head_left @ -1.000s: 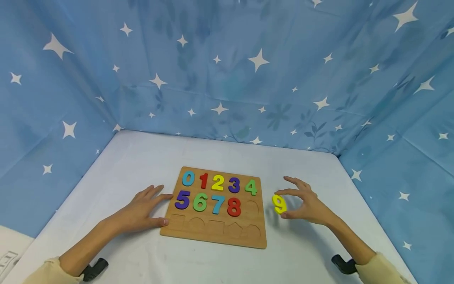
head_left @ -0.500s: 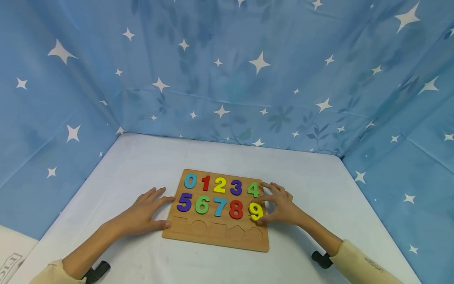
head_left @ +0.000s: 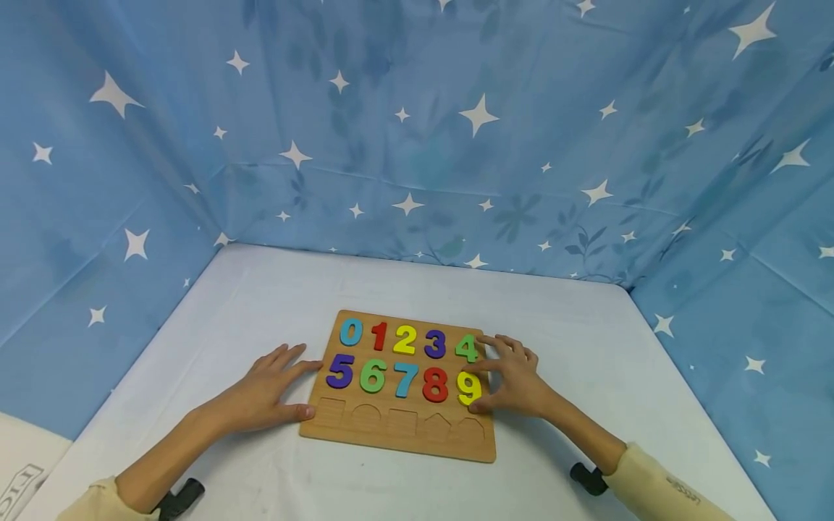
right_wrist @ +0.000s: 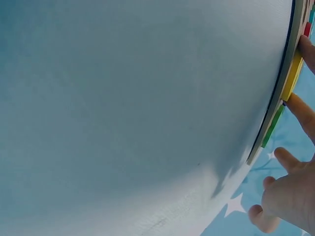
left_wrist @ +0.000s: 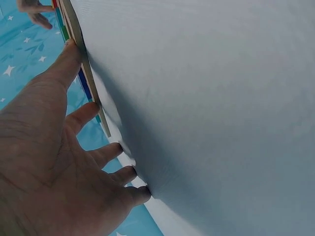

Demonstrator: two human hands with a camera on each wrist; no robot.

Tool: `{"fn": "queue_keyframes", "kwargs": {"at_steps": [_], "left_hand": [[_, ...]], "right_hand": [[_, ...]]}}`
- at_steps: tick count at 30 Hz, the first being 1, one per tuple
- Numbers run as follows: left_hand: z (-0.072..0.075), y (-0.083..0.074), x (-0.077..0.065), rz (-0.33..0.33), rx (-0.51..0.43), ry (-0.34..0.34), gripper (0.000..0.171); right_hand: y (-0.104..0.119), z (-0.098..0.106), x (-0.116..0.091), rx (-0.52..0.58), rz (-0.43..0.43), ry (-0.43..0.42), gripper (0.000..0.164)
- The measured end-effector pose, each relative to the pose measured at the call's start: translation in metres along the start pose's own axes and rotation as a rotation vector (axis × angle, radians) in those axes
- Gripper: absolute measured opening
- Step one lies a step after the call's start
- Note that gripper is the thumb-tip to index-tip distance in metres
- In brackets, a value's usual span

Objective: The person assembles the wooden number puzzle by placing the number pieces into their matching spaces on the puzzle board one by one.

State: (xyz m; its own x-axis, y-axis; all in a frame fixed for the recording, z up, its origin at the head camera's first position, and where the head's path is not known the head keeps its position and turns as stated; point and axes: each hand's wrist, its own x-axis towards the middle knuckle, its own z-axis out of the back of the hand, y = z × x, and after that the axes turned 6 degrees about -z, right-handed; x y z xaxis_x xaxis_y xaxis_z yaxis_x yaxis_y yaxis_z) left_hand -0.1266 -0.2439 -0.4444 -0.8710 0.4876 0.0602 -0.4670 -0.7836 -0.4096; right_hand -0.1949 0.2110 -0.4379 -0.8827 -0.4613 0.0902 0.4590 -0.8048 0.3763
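Note:
A wooden number puzzle board (head_left: 365, 437) lies flat on the white-covered table. Coloured number pieces 0 to 8 sit on it in two rows, among them the red 8 (head_left: 435, 384) and the green 4 (head_left: 465, 348). At the right end of the second row is the yellow number 9 piece (head_left: 468, 389), over its recess. My right hand (head_left: 517, 380) pinches this 9 between thumb and index finger; the right wrist view shows both fingertips at the yellow piece (right_wrist: 293, 78). My left hand (head_left: 263, 394) spreads its fingers at the board's left edge, thumb and index fingertip touching it.
Along the board's front run several bare shape recesses (head_left: 402, 422). White cloth (head_left: 287, 289) covers the table around the board. Blue star-patterned curtains (head_left: 417, 145) close off the back and sides. Dark wrist straps (head_left: 589, 479) sit under both forearms.
My right hand has carried the yellow 9 leftward from beside the board to the end of the second row. Over the last half second it has barely moved. The left hand stays at the board's edge.

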Motion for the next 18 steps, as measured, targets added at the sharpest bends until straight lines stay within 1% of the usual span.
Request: {"fn": "queue_keyframes", "kwargs": {"at_steps": [5,8,12,18], "left_hand": [[0.0007,-0.0001,0.0003,-0.002,-0.001,0.000,0.082],[0.0010,-0.0003,0.0002,0.001,-0.004,0.004,0.081],[0.0013,-0.0007,0.0001,0.005,-0.006,0.005,0.081],[0.0011,-0.0011,0.0011,-0.007,-0.003,0.005,0.080]], "right_hand": [[0.0028,0.0017,0.0011,-0.031,0.000,0.006,0.058],[0.0042,0.0017,0.0007,-0.040,-0.014,0.013,0.059],[0.0043,0.0008,-0.0009,-0.033,-0.032,0.014,0.060],[0.0013,-0.0008,-0.0038,-0.011,-0.027,0.000,0.062]]}}
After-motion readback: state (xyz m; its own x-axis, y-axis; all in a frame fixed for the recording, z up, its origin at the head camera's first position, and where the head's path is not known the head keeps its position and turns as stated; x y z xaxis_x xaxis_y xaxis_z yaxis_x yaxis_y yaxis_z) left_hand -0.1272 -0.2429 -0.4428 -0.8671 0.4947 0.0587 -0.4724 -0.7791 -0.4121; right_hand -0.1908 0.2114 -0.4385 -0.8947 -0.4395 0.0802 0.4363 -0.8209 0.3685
